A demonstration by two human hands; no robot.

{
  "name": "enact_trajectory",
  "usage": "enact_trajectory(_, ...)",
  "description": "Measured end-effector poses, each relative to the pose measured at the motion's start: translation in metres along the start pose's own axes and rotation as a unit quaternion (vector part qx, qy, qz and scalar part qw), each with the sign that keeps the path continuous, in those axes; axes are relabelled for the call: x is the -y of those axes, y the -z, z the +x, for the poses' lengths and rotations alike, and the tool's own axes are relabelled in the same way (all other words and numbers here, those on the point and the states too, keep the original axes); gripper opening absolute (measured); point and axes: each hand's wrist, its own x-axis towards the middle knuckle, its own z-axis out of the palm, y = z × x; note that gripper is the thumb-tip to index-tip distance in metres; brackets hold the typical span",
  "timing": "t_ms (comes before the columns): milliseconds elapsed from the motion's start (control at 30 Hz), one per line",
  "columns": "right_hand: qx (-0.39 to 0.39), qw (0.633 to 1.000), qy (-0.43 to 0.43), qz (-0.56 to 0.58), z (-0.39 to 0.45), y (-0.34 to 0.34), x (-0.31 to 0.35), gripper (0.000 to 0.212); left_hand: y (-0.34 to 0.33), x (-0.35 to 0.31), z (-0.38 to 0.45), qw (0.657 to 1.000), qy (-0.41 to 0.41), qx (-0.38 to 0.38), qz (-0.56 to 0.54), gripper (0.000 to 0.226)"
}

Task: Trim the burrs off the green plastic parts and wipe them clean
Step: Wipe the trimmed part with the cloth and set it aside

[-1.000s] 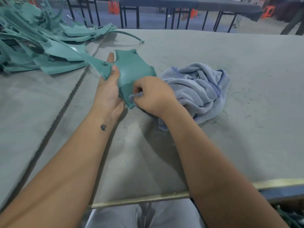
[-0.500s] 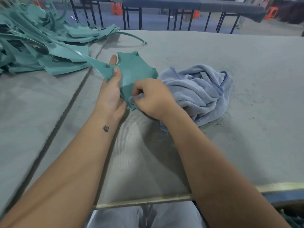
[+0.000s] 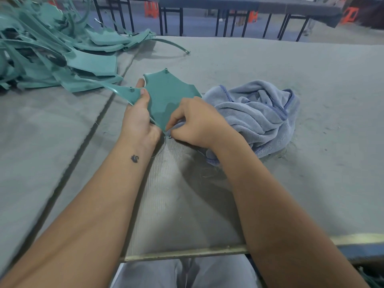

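Two hands are at work on one flat, many-pointed green plastic part [image 3: 168,96], and little has changed in the past second. The part stays raised just off the desk, while the right hand [image 3: 195,121] has crept along its near corner and the head camera has dipped a touch, so everything sits lower in view. The left hand [image 3: 138,117] still clamps the part's left side, thumb on the face and fingers behind. The right hand is curled tight at the lowest tip, pinching a fold of the crumpled lavender terry cloth [image 3: 257,113] against the edge; whether it also hides a blade I cannot tell. I'd judge this is the wiping step on this piece, nearly done at that corner, with the other edges yet to be gone round.

Beneath it all spreads the grey felt-covered desk [image 3: 291,183], dusty, with a dark seam running diagonally on the left and a pale metal strip along the near rim. Thin green shavings lie scattered beside the cloth and under the right wrist. At the far left a heap of long green plastic parts [image 3: 52,59] waits, well apart from the cloth, which says most of the job is still ahead. Beyond the desk stand dark-framed benches [image 3: 228,9] and orange stools [image 3: 152,9] on a grey floor.
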Motion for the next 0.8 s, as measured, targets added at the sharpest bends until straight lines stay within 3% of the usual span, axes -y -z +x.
enact_trajectory(167, -0.016, 0.999, 0.008, -0.029, -0.001, -0.003, -0.001, 0.016, 0.001, 0.0, 0.001, 1.0, 0.014, 0.015, 0.024, 0.035)
enact_trajectory(367, 0.002, 0.996, 0.077, -0.05, -0.002, 0.002, -0.014, 0.007, 0.003, -0.005, 0.0, 0.999, 0.03, -0.008, 0.017, 0.035)
enact_trajectory(467, 0.0, 0.995, 0.061, -0.073, -0.001, 0.008, -0.027, 0.009, 0.004, -0.012, -0.001, 1.0, 0.013, -0.011, 0.017, 0.035)
enact_trajectory(600, -0.096, 0.993, 0.021, 0.066, -0.002, 0.01, -0.026, 0.007, 0.0, -0.015, -0.005, 0.999, -0.015, 0.019, 0.022, 0.036)
enact_trajectory(800, -0.203, 0.976, 0.036, 0.076, -0.002, 0.002, -0.017, 0.003, -0.006, -0.016, -0.012, 0.995, -0.071, 0.044, 0.051, 0.036)
